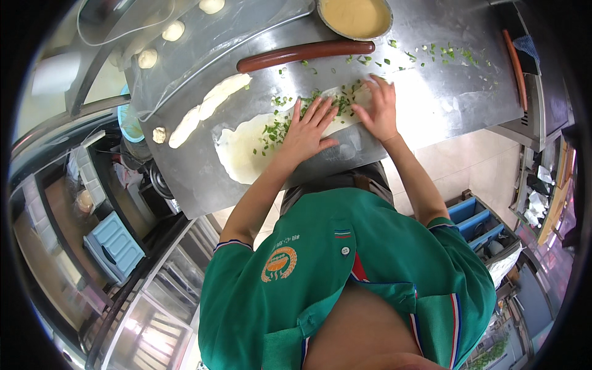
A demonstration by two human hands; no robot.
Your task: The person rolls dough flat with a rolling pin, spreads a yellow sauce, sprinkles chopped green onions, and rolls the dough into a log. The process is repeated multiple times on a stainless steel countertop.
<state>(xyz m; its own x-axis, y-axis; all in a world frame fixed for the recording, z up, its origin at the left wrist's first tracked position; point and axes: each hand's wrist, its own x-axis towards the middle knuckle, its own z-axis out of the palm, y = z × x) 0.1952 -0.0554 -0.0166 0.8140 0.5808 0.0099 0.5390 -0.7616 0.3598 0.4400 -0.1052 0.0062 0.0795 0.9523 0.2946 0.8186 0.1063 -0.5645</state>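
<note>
A thin, flattened dough sheet lies along the front of the steel worktop, strewn with chopped green onion. My left hand rests palm down on its middle, fingers spread over the onion. At the sheet's right end, my right hand has its thumb and fingers around a gathered piece of the dough. Beyond both hands lies a reddish-brown rolling pin. To the left is a long twisted dough strip, with a small dough lump beside its near end.
A metal bowl of yellowish paste stands behind the rolling pin. Several dough balls sit under clear plastic film at the back left. Loose onion bits litter the steel worktop. Another reddish-brown rod lies along its right edge.
</note>
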